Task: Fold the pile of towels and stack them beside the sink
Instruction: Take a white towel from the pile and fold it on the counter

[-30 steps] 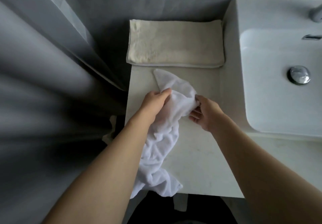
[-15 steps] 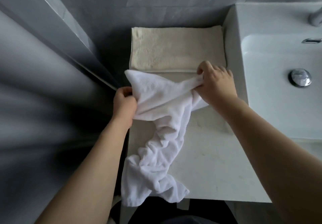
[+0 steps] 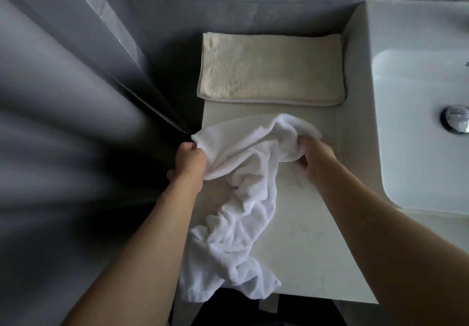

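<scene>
Two hands held the crumpled white terry towel (image 3: pixel 243 188) by its far edge over the pale marble-look counter (image 3: pixel 312 236): the left hand (image 3: pixel 189 159) had its fingers curled round one bunched corner at the counter's left edge, and the right hand (image 3: pixel 316 159) gripped a wad of the cloth with its fingers curled under, the fingertips themselves hidden in the folds. Half a second before, the same edge had been pulled taut and lifted almost to the folded beige towel (image 3: pixel 271 69) at the back of the counter; now the right hand had drawn in toward the body and the cloth between the hands sagged in a loose hump. The rest of the white towel trailed in twists toward the near edge, where its tail hung over. The beige one lay flat and square against the wall, just beside the white ceramic sink (image 3: pixel 418 112), unmoved through all three views. By my reading, the towel was being regathered to find its corners rather than folded yet, so one piece was done and this one had hardly begun. The hanging tail could drag the cloth off the counter if the grip loosened.
</scene>
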Motion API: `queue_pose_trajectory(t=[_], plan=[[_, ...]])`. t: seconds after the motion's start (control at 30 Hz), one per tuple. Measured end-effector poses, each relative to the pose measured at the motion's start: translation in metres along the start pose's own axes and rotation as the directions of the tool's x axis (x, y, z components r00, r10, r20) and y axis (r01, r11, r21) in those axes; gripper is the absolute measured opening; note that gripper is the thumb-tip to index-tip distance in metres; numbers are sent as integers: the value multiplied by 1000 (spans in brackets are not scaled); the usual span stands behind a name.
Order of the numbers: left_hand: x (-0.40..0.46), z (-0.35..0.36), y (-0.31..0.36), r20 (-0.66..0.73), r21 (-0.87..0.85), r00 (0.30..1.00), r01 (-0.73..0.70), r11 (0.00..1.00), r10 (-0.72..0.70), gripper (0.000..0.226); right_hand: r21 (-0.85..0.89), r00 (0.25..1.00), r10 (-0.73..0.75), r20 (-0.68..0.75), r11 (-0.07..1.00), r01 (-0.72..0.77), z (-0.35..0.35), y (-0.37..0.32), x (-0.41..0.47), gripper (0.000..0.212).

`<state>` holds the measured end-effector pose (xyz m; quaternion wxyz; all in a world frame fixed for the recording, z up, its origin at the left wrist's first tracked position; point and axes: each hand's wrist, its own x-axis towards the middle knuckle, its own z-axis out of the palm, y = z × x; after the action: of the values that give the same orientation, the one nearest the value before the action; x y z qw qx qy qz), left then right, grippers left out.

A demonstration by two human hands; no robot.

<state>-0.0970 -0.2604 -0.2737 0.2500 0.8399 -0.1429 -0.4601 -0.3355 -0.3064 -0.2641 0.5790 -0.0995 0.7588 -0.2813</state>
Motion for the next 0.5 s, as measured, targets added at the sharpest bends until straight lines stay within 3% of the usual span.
queue_pose_trajectory(t=[0.1,0.17,0.23,0.3,0.4,0.5], plan=[[-8,-4,18,189,-337,969,215,916,-158,21,393,996,-2,93,919,-35,1,-10,-10,12],[-15,-16,30,257,-414,959,221,883,-120,17,456,985,-71,157,890,-8,-7,-25,-14,11],[-14,-25,41,197,-394,980,55,917,25,20,382,975,-162,149,919,95,-17,-43,-17,15],[-12,-31,57,32,-332,961,-249,910,275,10,216,939,-340,48,922,323,-25,-61,-18,12],[-7,-28,89,-151,-117,800,-598,793,581,10,-44,798,-594,-100,804,593,-27,-92,-17,13],[6,-14,126,-228,71,674,-709,702,703,14,-233,669,-727,-154,684,691,-17,-122,-10,15]])
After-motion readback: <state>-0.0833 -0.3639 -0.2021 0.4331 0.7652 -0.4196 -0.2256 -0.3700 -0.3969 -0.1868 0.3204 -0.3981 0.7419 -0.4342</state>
